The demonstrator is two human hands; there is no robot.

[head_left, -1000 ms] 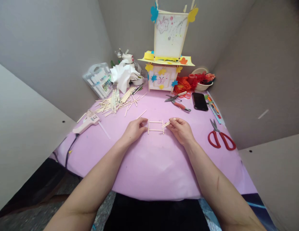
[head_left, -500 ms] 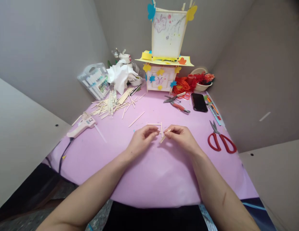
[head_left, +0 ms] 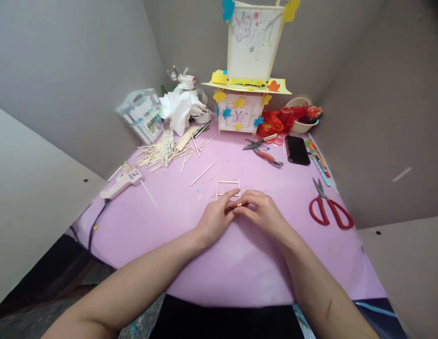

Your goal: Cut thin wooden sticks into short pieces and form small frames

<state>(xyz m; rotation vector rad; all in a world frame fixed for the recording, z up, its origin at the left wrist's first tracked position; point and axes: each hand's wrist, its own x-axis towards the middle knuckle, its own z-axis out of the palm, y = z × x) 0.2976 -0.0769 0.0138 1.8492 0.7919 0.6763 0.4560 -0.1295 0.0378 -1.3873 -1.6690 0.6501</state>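
My right hand (head_left: 259,207) pinches short wooden sticks (head_left: 239,205), with their pale cut ends showing between thumb and fingers. My left hand (head_left: 219,214) meets it from the left, index finger stretched out over the small stick frame and the other fingertips close against the held sticks. Whether those fingertips touch the sticks is hard to see. Just beyond the hands, the small ladder-like frame of wooden sticks (head_left: 228,181) lies flat on the purple-covered table (head_left: 233,263); my fingers hide its near right corner.
A glue gun (head_left: 122,181) lies left, near piled wooden sticks (head_left: 169,148). A decorated paper lantern (head_left: 252,47) stands at the back. Pliers (head_left: 263,151), a phone (head_left: 298,150) and red-handled scissors (head_left: 326,205) are on the right. One loose stick (head_left: 202,173) lies beyond my left hand.
My hands have come together and drawn slightly nearer to me, uncovering more of the stick frame. The sticks in my right hand have turned end-on, and my left index finger has stretched out.
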